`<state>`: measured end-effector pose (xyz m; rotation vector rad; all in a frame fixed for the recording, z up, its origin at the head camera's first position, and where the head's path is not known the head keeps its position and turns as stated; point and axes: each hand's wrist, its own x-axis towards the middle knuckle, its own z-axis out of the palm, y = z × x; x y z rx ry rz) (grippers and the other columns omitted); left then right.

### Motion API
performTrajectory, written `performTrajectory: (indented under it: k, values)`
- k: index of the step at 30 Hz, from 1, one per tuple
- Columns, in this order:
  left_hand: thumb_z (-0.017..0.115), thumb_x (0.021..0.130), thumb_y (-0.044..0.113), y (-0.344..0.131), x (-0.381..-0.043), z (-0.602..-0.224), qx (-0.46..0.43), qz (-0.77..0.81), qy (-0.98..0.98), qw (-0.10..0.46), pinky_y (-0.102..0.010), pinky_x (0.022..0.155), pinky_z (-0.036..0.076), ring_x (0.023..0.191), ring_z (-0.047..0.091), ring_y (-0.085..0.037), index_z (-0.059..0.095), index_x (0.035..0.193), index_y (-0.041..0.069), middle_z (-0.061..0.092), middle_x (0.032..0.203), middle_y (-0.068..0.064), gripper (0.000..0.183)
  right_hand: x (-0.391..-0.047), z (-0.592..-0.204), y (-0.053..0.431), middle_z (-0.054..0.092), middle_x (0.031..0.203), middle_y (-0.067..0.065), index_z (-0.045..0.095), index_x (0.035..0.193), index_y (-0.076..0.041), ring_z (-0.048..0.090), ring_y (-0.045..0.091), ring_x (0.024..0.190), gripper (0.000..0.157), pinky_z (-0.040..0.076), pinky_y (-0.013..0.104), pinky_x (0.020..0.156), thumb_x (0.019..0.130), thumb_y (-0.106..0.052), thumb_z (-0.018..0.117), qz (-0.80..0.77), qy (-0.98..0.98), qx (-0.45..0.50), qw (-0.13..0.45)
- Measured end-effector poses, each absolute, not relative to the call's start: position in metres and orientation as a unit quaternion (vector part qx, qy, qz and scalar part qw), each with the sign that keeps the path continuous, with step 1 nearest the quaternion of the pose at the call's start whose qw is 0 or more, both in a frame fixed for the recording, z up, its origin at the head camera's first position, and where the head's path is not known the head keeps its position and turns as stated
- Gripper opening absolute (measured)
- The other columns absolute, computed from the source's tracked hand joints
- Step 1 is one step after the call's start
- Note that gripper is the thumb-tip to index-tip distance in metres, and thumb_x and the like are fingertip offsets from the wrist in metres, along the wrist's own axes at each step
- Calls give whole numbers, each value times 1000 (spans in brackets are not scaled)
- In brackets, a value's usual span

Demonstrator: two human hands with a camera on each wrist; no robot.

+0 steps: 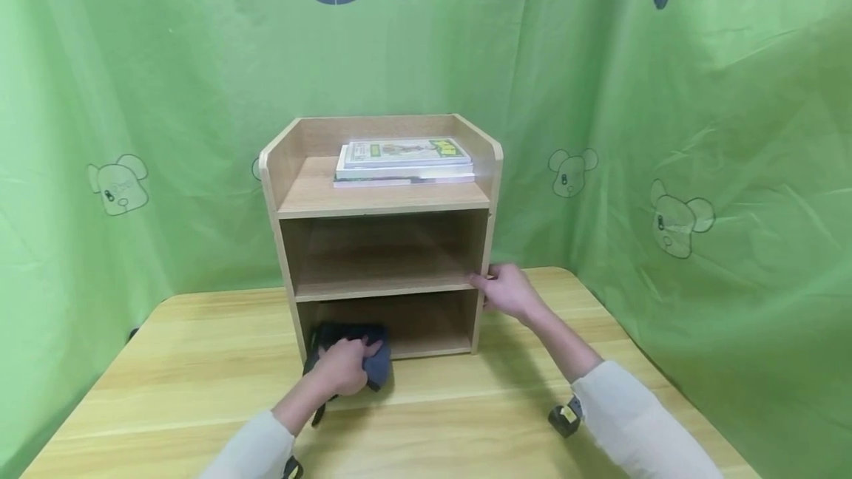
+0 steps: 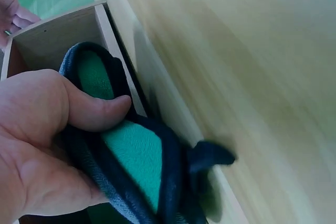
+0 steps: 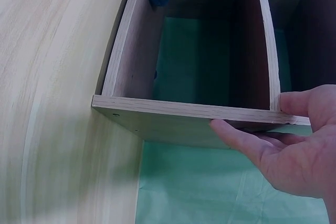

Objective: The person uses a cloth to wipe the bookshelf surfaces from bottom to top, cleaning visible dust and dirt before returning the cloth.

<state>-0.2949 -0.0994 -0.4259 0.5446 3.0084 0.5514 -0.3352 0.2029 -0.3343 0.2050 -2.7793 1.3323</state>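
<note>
My left hand [image 1: 345, 367] grips a folded dark blue cloth [image 1: 379, 367] at the lower left opening of a small wooden shelf unit [image 1: 386, 211]. In the left wrist view, the thumb lies across the cloth [image 2: 137, 153], which shows green panels, dark edging and a loose strap end. Over on the unit's right side panel, my right hand [image 1: 509, 293] holds on beside the middle board. The right wrist view shows that thumb at the board's end and the other fingers along the panel's outer face [image 3: 184, 135].
A few stacked books [image 1: 402, 161] lie on the unit's top board. The unit stands on a wood-grain table [image 1: 200, 361]. Green printed curtains [image 1: 200, 94] hang behind and to both sides.
</note>
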Motion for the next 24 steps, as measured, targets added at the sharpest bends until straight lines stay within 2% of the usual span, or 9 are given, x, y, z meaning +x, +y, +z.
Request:
performTrajectory:
  k: [8, 17, 24]
  values:
    - [59, 71, -1, -75, -296, -426, 147, 195, 970, 14, -82, 88, 16, 118, 50, -44, 59, 130, 11, 56, 130, -20, 61, -334, -333, 202, 60, 118, 27, 61, 112, 5, 68, 23, 66, 44, 52, 46, 82, 93, -35, 57, 427, -902, 62, 27]
    - [62, 65, 3, -32, -298, -431, 157, 184, 970, 6, -81, 93, 11, 128, 39, -48, 52, 137, 18, 47, 141, -16, 74, -334, -333, 203, 58, 121, 29, 59, 116, 7, 69, 23, 69, 47, 51, 48, 85, 94, -34, 55, 423, -904, 60, 27]
    - [65, 66, 8, 10, -299, -432, 168, 189, 967, 12, -79, 95, 11, 133, 33, -46, 43, 143, 15, 43, 145, -12, 80, -334, -331, 201, 64, 107, 27, 62, 109, 6, 68, 22, 66, 42, 53, 41, 71, 93, -33, 58, 422, -905, 53, 29]
